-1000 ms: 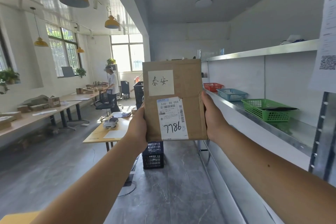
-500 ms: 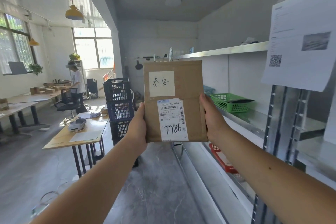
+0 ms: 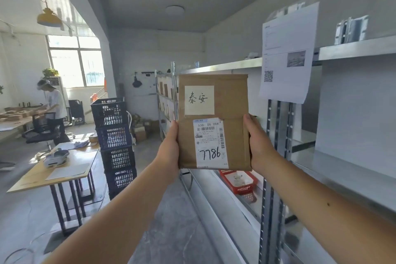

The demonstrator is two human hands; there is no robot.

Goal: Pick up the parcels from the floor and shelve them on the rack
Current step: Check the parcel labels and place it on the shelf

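- Head view: I hold the parcel [image 3: 214, 122] upright at arm's length in the middle of my sight, label side towards me, so I judge I am reading the handwritten number on its shipping label [image 3: 210, 143] to pick its slot.
- My left hand [image 3: 169, 148] clamps the parcel's 9 o'clock edge and my right hand [image 3: 256, 146] its 3 o'clock edge. Both are closed around it, thumbs on the front and fingers hidden behind. Gripping the sides keeps the labels uncovered.
- The rack [image 3: 276, 156] stands from 3 to 5 o'clock, just beyond my right hand. A red basket [image 3: 241, 182] sits on a lower shelf below the parcel.
- The parcel touches no shelf, so shelving is not yet done.
- At 9 o'clock, well apart, stand stacked dark crates [image 3: 114, 139] and a counter [image 3: 62, 169].
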